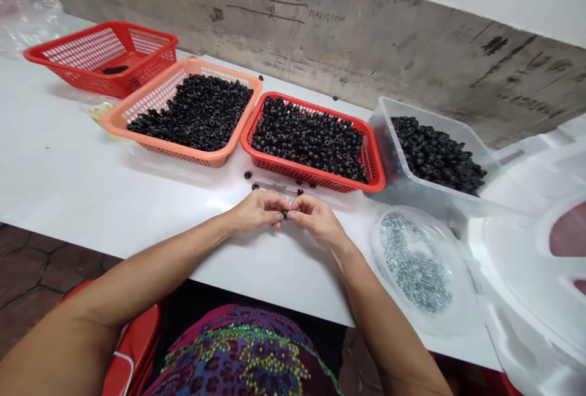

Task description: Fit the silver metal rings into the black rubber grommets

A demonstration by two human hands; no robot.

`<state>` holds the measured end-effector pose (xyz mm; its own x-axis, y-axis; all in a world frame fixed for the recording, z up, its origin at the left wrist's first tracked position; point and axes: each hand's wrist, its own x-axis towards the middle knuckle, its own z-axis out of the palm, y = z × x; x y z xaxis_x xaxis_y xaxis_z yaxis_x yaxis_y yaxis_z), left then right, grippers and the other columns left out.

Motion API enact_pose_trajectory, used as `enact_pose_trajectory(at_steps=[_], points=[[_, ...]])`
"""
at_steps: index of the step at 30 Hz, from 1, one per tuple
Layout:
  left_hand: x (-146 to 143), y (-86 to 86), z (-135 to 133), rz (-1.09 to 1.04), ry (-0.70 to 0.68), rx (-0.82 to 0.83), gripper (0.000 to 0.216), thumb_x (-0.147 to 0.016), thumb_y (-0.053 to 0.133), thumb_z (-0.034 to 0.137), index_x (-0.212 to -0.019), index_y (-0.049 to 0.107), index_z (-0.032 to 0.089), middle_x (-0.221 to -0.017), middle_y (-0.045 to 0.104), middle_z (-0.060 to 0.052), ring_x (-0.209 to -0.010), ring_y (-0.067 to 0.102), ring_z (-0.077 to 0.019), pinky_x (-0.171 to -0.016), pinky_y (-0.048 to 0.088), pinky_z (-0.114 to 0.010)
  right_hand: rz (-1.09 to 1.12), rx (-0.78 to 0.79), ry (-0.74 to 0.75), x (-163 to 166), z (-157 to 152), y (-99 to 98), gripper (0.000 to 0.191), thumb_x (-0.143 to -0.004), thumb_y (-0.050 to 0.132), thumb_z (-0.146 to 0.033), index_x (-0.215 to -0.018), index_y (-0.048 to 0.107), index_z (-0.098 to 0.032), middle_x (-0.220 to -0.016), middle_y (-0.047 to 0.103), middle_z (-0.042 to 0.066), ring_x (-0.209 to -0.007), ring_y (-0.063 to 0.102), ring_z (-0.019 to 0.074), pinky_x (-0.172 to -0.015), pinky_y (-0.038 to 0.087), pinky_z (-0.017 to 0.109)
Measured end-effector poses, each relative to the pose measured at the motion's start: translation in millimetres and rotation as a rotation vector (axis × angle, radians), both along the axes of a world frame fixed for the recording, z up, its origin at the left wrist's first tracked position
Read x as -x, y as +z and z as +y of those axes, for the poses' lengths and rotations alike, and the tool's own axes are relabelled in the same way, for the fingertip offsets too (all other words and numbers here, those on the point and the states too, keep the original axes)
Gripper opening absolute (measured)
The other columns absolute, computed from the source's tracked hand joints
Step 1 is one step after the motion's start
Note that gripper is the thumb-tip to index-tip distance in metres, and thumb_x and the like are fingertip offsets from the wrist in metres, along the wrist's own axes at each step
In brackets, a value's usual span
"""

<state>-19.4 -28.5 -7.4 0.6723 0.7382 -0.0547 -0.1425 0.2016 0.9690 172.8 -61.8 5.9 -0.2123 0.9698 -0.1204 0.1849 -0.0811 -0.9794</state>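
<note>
- Seen from the wearer's head, a left hand (255, 212) and a right hand (317, 220) meet at the front edge of a white surface (91, 158), with the forearms angling in from either side.
- The fingers (277, 218) of both hands are curled and clenched inward, pinching a small black ring (285, 213) between them. Neither hand is released.
- The small black ring sits in the narrow gap between the hands, just above the surface and closer to the right hand's fingertips. (Most of it is hidden, so its long axis and the direction of its hole cannot be told.)
- Just beyond the fingers lie a few loose black rings (255, 186) and a small scatter of silvery metal pieces (279, 188).
- Farther out, a row of containers runs across the surface. An orange basket (215, 161) and a red basket (375, 158) are heaped with black rings, and a clear plastic tub (384, 140) holds more.
- A red basket at the far left (55, 54) has only a little dark material inside.
- To the right of the right hand, a round clear dish (379, 255) holds many tiny silvery metal pieces (414, 265).
</note>
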Motion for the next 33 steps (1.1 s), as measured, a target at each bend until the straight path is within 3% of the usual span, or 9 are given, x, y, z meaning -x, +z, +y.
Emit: enact_pose_trajectory(at_steps=[2,4,9,12,14,19,29,33], points=[[0.0,0.9,-0.5,-0.002,-0.008,0.026,0.021,-0.073,0.075,0.017,-0.093,0.071,0.011,-0.064,0.068,-0.001,-0.056,0.06,-0.0106,-0.056,0.043,-0.023,0.036,0.076,0.037,-4.4,2.1,1.1,0.031,-0.069,0.079,-0.043,-0.076,0.061,-0.019,-0.061,0.056,-0.003,-0.053,0.044,0.0106,-0.051,0.032,0.025],[-0.1,2.3,0.1,-0.03,0.007,0.073,0.025,-0.072,0.075,0.015,-0.096,0.071,0.012,-0.072,0.071,-0.003,-0.057,0.061,-0.0103,-0.055,0.044,-0.023,0.038,0.07,-0.021,-12.1,5.1,2.0,0.031,-0.074,0.074,-0.047,-0.078,0.062,-0.019,-0.063,0.059,-0.002,-0.052,0.044,0.0108,-0.05,0.032,0.025],[1.9,6.1,4.6,-0.124,0.121,0.229,0.024,-0.071,0.076,0.015,-0.094,0.069,0.012,-0.079,0.074,-0.005,-0.057,0.062,-0.0097,-0.059,0.049,-0.025,-0.237,-0.208,-0.362,-38.8,15.8,-6.6,0.022,-0.081,0.062,-0.04,-0.073,0.062,-0.02,-0.062,0.057,-0.001,-0.056,0.048,0.014,-0.055,0.038,0.028],[3.8,7.2,6.4,-0.15,0.164,0.325,0.023,-0.07,0.076,0.012,-0.092,0.069,0.011,-0.08,0.074,-0.006,-0.059,0.063,-0.0104,-0.062,0.052,-0.026,-0.486,-0.352,-0.342,-45.9,20.3,-21.3,0.012,-0.08,0.06,-0.028,-0.08,0.068,-0.02,-0.071,0.065,0.003,-0.068,0.058,0.0198,-0.066,0.047,0.033],[4.3,7.7,6.9,-0.157,0.183,0.354,0.022,-0.07,0.075,0.011,-0.091,0.068,0.011,-0.079,0.074,-0.006,-0.059,0.064,-0.0106,-0.062,0.052,-0.027,-0.601,-0.458,-0.294,-44.4,21.8,-31.8,0.015,-0.08,0.058,-0.022,-0.087,0.072,-0.02,-0.083,0.069,0.007,-0.077,0.062,0.0227,-0.074,0.05,0.036],[3.6,9.1,7.3,-0.156,0.202,0.371,0.021,-0.069,0.074,0.009,-0.089,0.068,0.01,-0.078,0.074,-0.007,-0.058,0.064,-0.0106,-0.061,0.052,-0.026,-0.742,-0.636,-0.183,-34.0,25.0,-48.2,0.021,-0.084,0.057,-0.017,-0.095,0.073,-0.023,-0.089,0.067,0.008,-0.082,0.062,0.0226,-0.078,0.053,0.035],[2.7,10.2,6.4,-0.134,0.184,0.365,0.021,-0.068,0.075,0.009,-0.088,0.068,0.011,-0.077,0.074,-0.006,-0.058,0.063,-0.0102,-0.061,0.051,-0.025,-0.757,-0.654,-0.156,-32.4,24.2,-43.0,0.016,-0.086,0.052,-0.015,-0.086,0.067,-0.019,-0.084,0.065,0.01,-0.08,0.06,0.0236,-0.075,0.05,0.035],[2.6,8.8,5.8,-0.119,0.149,0.342,0.021,-0.069,0.076,0.011,-0.088,0.068,0.011,-0.079,0.074,-0.005,-0.061,0.065,-0.011,-0.062,0.05,-0.026,-0.576,-0.508,-0.209,-30.6,16.8,-27.5,0.01,-0.086,0.053,-0.02,-0.086,0.063,-0.021,-0.079,0.066,0.005,-0.071,0.059,0.0199,-0.07,0.049,0.033]])
